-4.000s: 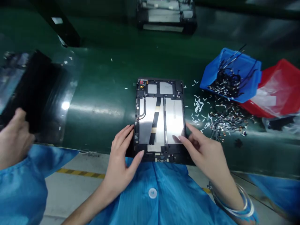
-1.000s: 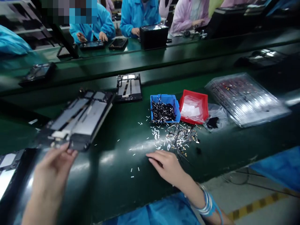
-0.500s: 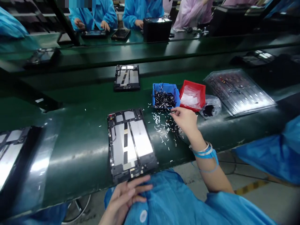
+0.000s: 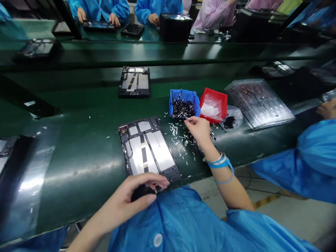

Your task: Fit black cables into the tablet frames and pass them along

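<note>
An opened tablet [image 4: 161, 150], its silver battery cells and black frame exposed, lies on the green bench in front of me. Over its near edge hovers my left hand [image 4: 128, 196], thumb and fingers apart; whether it touches the tablet I cannot tell. My right hand [image 4: 200, 130], wearing a blue wristband [image 4: 222, 163], is pinched just in front of a blue bin [image 4: 172, 91] full of small black-and-white parts. What its fingertips hold is too small to make out. Small white strips [image 4: 181, 140] are scattered between the tablet and this hand.
A red bin [image 4: 223, 101] with clear bags adjoins the blue one. Right of it are a plastic bag [image 4: 233, 118] and stacked clear trays [image 4: 259, 105]. A second opened tablet [image 4: 134, 83] lies farther back; another [image 4: 9, 154] is at left. Co-workers sit across and at right.
My left hand has risen from my lap to the tablet's near edge, its fingers spreading. The right hand stays pinched by the blue bin. The view has shifted slightly.
</note>
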`<state>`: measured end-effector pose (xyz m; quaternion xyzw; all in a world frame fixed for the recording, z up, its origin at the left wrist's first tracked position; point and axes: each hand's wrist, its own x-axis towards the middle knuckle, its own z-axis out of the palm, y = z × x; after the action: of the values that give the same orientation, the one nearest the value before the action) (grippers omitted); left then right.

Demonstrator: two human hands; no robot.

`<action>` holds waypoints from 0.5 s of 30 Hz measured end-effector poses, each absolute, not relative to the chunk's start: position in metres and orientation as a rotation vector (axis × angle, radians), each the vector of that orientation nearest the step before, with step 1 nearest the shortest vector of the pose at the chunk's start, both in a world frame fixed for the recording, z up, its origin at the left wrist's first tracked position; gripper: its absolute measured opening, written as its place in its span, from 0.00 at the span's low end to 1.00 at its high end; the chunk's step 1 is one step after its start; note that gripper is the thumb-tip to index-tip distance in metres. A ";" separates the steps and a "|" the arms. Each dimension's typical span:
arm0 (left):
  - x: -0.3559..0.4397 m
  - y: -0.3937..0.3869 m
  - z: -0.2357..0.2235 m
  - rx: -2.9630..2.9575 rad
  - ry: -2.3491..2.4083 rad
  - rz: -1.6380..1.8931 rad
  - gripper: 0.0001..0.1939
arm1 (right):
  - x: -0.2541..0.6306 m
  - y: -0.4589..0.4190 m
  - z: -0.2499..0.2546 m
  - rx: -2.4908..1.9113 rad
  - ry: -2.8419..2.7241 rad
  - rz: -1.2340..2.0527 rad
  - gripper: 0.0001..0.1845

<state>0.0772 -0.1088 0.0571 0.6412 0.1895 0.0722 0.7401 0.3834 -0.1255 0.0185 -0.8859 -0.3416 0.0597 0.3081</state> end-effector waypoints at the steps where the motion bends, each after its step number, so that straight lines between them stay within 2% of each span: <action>1: 0.083 -0.104 0.058 1.437 0.448 0.200 0.14 | 0.382 -0.132 0.022 -2.346 -0.862 0.148 0.08; 3: 0.096 -0.096 0.058 1.485 0.544 0.280 0.12 | 0.375 -0.146 0.030 -2.269 -0.770 0.214 0.07; 5: 0.111 -0.091 0.056 1.513 0.640 0.347 0.12 | 0.359 -0.158 0.036 -1.991 -0.702 0.455 0.08; 7: 0.128 -0.087 0.052 1.507 0.664 0.416 0.14 | 0.336 -0.164 0.039 -1.715 -0.747 0.669 0.09; 9: 0.141 -0.085 0.047 1.445 0.614 0.453 0.16 | 0.311 -0.164 0.040 -1.546 -0.837 0.738 0.07; 12: 0.152 -0.085 0.038 1.288 0.565 0.454 0.11 | 0.283 -0.158 0.038 -1.505 -1.014 0.581 0.07; 15: 0.152 -0.085 0.031 1.220 0.596 0.478 0.09 | 0.273 -0.154 0.035 -1.631 -1.133 0.214 0.03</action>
<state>0.1521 -0.0848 0.0309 0.5588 0.2729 0.2187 0.7519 0.2726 -0.1542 0.0355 -0.6867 -0.4768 0.0899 0.5413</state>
